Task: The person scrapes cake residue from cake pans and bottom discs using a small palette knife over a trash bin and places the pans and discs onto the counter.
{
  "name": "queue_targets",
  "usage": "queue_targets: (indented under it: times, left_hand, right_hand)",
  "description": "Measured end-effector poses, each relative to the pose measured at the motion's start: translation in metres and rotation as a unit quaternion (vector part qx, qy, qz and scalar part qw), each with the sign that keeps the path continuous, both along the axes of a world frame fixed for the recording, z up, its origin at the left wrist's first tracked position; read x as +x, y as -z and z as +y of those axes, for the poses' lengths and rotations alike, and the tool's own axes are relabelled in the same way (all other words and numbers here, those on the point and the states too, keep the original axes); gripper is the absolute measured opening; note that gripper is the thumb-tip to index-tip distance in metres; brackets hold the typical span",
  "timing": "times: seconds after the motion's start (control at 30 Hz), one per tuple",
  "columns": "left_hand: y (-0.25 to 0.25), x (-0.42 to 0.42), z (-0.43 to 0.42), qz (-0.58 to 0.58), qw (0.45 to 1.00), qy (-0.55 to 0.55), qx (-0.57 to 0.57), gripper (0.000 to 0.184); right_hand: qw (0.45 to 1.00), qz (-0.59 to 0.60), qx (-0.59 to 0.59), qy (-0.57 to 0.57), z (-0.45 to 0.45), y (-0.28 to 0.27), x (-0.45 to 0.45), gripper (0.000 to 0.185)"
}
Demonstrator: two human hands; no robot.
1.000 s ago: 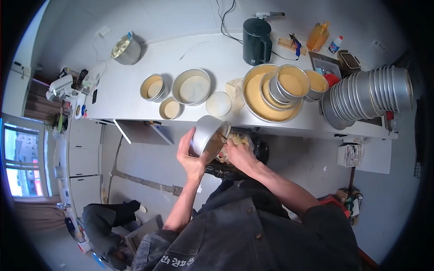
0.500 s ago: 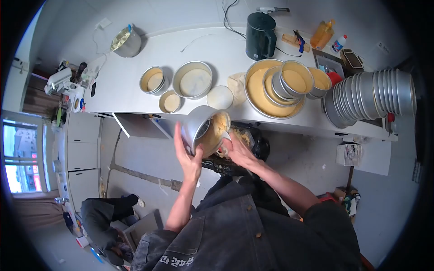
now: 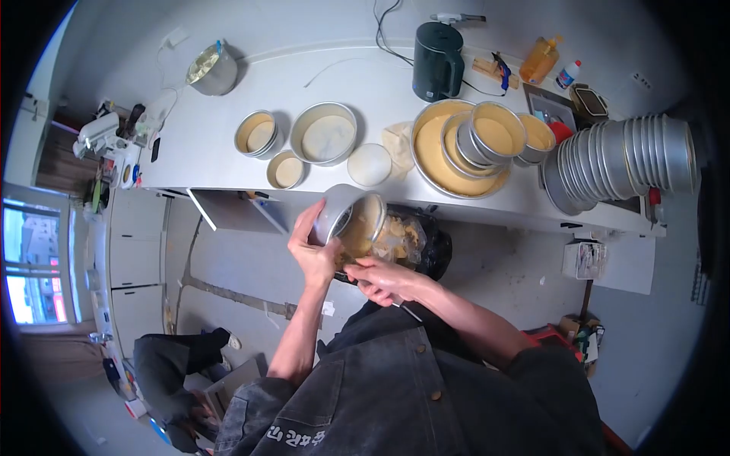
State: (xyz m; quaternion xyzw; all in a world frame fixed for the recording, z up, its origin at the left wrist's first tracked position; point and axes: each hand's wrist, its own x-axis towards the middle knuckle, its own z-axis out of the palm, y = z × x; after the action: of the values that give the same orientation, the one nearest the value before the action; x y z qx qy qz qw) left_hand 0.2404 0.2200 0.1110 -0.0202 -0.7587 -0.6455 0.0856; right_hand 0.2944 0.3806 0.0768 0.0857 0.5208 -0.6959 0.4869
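My left hand (image 3: 313, 247) is wrapped round the near left side of a metal cake pan (image 3: 332, 211), which lies tilted on its side with its mouth to the right. Yellowish crumbs (image 3: 363, 228) coat the inside of the pan. Just below the rim, my right hand (image 3: 384, 280) is closed round a thin metal tool (image 3: 409, 311), whose end sticks out toward my apron; its other end is hidden. Under the pan's mouth stands a black-bagged bin (image 3: 436, 254) holding cake scraps (image 3: 399, 237) and clear plastic.
On the white counter (image 3: 304, 83) stand several pans, a round pan base (image 3: 369, 165), a dark kettle (image 3: 436, 64) and a long pan stack (image 3: 623, 159). A cabinet door (image 3: 228, 210) hangs open at left. Another person (image 3: 163, 372) is at lower left.
My right hand has moved from the bin and pan mouth down and left to the pan's lower rim, uncovering the scraps. The pan has tilted and shifted slightly.
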Motion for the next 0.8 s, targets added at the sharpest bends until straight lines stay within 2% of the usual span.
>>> queue_targets:
  times: [0.03,0.07,0.1,0.13,0.17,0.23,0.27,0.33,0.37,0.4,0.5,0.53,0.57,0.6,0.63,0.67,0.73,0.77,0.8]
  left_hand:
    - [0.001,-0.001,0.002,0.010,0.998,0.004,-0.056,0.070]
    - [0.001,-0.003,0.005,0.011,0.999,0.008,-0.051,0.070]
    - [-0.001,-0.004,0.006,0.005,0.999,0.018,-0.037,0.072]
    - [-0.002,-0.003,0.005,-0.004,0.999,0.028,-0.025,0.073]
    - [-0.003,-0.005,0.006,-0.005,0.999,0.028,-0.024,0.073]
    - [-0.003,-0.001,0.005,-0.081,0.997,-0.006,-0.003,0.075]
    - [0.001,-0.001,0.003,-0.083,0.997,-0.004,-0.004,0.075]
    - [0.016,-0.008,0.005,-0.083,0.990,-0.050,0.099,0.075]
    - [0.024,-0.008,0.004,-0.084,0.990,-0.051,0.099,0.075]
    - [0.033,-0.009,0.004,-0.063,0.992,-0.067,0.084,0.073]
    - [0.045,-0.009,0.007,-0.025,0.994,-0.095,0.055,0.071]
    - [0.046,-0.011,0.008,-0.022,0.991,-0.113,0.068,0.071]
    - [0.046,-0.012,0.009,-0.020,0.988,-0.132,0.081,0.071]
    - [0.045,-0.010,0.009,-0.020,0.988,-0.131,0.081,0.071]
    - [0.042,-0.009,0.009,-0.045,0.984,-0.135,0.104,0.070]
    - [0.038,-0.010,0.009,-0.067,0.979,-0.140,0.129,0.070]
    - [0.032,-0.009,0.010,-0.072,0.977,-0.150,0.135,0.071]
    - [0.031,-0.009,0.011,-0.076,0.975,-0.153,0.142,0.072]
    - [0.033,-0.013,0.010,-0.073,0.975,-0.152,0.145,0.072]
  right_hand:
    - [0.999,-0.014,-0.032,0.000,0.004,0.002,-0.002,0.017]
    - [1.000,-0.013,-0.027,0.004,0.011,0.027,-0.004,0.017]
    - [0.943,0.296,0.153,0.017,0.022,0.068,-0.007,0.020]
    - [0.764,0.564,0.313,0.024,0.029,0.091,-0.005,0.023]
    - [0.764,0.563,0.314,0.023,0.038,0.069,-0.008,0.023]
    - [0.751,0.452,0.480,-0.037,0.051,0.031,-0.009,0.022]
    - [0.752,0.450,0.480,-0.036,0.045,0.046,-0.001,0.022]
    - [0.780,0.510,0.356,0.069,0.034,0.084,0.011,0.023]
    - [0.962,0.177,0.205,0.037,0.032,0.007,0.011,0.024]
    - [0.985,0.084,0.146,0.025,0.021,-0.004,0.014,0.022]
    - [0.997,-0.049,-0.026,0.056,0.014,-0.004,0.010,0.021]
    - [0.997,-0.048,-0.026,0.058,0.017,0.006,0.009,0.021]
    - [0.991,0.067,0.099,0.066,0.020,0.022,0.007,0.021]
    - [0.956,0.179,0.222,0.071,0.024,0.036,0.007,0.022]
    - [0.846,0.387,0.334,0.148,0.028,0.036,0.001,0.023]
    - [0.845,0.391,0.333,0.147,0.029,0.034,0.000,0.023]
    - [0.885,0.346,0.295,0.098,0.024,0.029,0.014,0.027]
    - [0.898,0.367,0.235,0.063,0.015,0.054,0.020,0.029]
    - [0.972,0.118,0.202,-0.011,0.017,-0.020,0.012,0.030]
